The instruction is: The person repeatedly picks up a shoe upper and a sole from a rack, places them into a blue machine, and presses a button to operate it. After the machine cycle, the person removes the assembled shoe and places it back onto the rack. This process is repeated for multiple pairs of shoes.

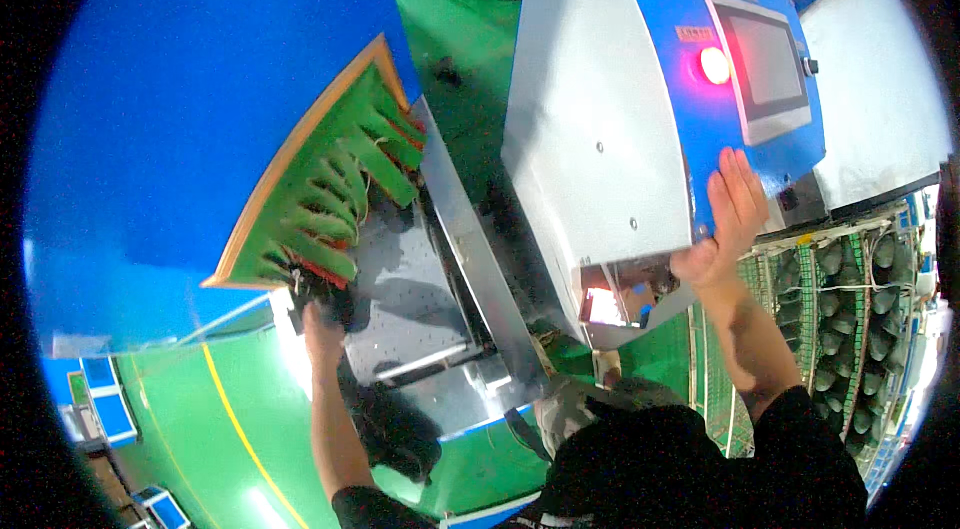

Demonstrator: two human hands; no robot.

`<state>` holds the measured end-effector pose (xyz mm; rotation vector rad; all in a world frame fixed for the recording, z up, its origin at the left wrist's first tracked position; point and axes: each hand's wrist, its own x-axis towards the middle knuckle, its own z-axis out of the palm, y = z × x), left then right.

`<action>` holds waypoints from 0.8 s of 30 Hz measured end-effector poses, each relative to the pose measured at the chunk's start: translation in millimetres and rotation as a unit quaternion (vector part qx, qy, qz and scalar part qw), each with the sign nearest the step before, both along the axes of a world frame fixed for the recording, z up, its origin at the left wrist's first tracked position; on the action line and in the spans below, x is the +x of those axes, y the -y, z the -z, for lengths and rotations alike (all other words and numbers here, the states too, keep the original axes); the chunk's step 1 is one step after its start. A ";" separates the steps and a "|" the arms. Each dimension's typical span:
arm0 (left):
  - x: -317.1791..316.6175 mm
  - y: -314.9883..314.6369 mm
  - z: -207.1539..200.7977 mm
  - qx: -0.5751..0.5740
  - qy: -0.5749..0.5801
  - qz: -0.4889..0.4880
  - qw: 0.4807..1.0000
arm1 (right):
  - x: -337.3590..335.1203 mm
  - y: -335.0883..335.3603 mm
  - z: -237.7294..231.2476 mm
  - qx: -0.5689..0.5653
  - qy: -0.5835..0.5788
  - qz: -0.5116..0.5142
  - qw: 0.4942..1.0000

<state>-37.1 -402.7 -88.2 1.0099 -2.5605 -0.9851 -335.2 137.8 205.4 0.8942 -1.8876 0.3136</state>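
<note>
My left hand is at the lower edge of a green strip curtain, closed against a dark item whose kind I cannot make out. Most of its fingers are hidden there. The curtain's split flaps, some showing red, hang in the wood-coloured frame of a big blue housing. Beneath them lies a grey metal bed. My right hand rests with fingers stretched on the lower edge of a blue control panel, below its screen. A red lamp glows beside the screen.
The white machine cabinet stands to the right of the metal bed. Racks with rows of dark rounded items are at the far right. Blue bins sit at the lower left, past a yellow line on the green floor.
</note>
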 end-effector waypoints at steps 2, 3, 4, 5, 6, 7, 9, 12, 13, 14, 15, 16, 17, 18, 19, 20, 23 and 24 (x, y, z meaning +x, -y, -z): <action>-67.5 22.5 12.2 0.024 0.058 0.014 0.998 | -2.4 -7.9 6.4 0.027 -0.012 0.024 0.999; -90.7 21.4 21.3 0.045 -0.001 0.017 0.999 | -5.2 -9.8 12.9 0.036 -0.027 0.038 0.998; -110.5 17.4 31.0 0.068 -0.064 0.020 0.995 | -0.5 -18.2 16.8 0.035 -0.006 0.041 0.999; -124.6 10.9 41.0 0.190 -0.141 -0.025 0.971 | 4.3 -25.0 19.3 0.031 0.013 0.041 0.999; -99.1 28.1 61.0 0.161 -0.196 -0.067 0.965 | 7.0 -22.8 12.3 0.061 0.036 0.040 0.997; -51.7 51.7 77.2 0.113 -0.247 -0.119 0.955 | 5.2 -17.2 12.8 0.070 0.049 0.008 0.996; -87.8 31.4 87.4 0.044 -0.103 -0.113 0.987 | 14.6 -34.6 6.3 0.121 0.058 0.048 0.990; -121.2 4.9 81.9 0.085 -0.096 -0.142 0.982 | 14.1 -42.1 3.5 0.134 0.035 0.056 0.989; -115.5 10.2 80.0 0.070 -0.093 -0.150 0.982 | 11.6 -44.5 6.4 0.126 0.037 0.042 0.990; -108.5 12.9 82.0 0.063 -0.087 -0.159 0.981 | 1.5 -33.7 11.7 0.083 0.001 0.025 0.996; -95.3 16.6 84.1 0.022 -0.128 -0.180 0.975 | -2.8 -20.4 14.4 0.049 0.001 0.013 0.999; -82.4 16.4 85.4 -0.016 -0.169 -0.200 0.965 | -3.8 -9.4 14.8 0.016 0.001 0.003 1.000; -71.1 15.4 83.3 0.076 -0.242 -0.200 0.946 | -3.2 -1.9 14.9 -0.009 0.017 -0.008 1.000; -47.0 15.6 82.1 0.166 -0.215 -0.290 0.918 | -1.4 5.6 13.4 -0.037 0.035 -0.026 0.998; -91.7 -36.3 69.1 0.315 -0.198 -0.306 0.876 | 0.1 -7.7 12.2 -0.008 0.028 0.009 1.000; -140.0 -93.7 28.8 0.452 -0.168 -0.313 0.818 | 1.2 -26.6 5.7 0.015 0.021 0.050 0.998; -70.9 -111.6 28.2 0.632 -0.257 -0.159 0.714 | 1.9 -6.3 -0.7 -0.009 0.027 0.007 1.000; -53.1 -132.8 28.7 0.633 -0.267 -0.169 0.706 | 5.0 -3.0 -1.0 -0.014 0.040 -0.006 0.999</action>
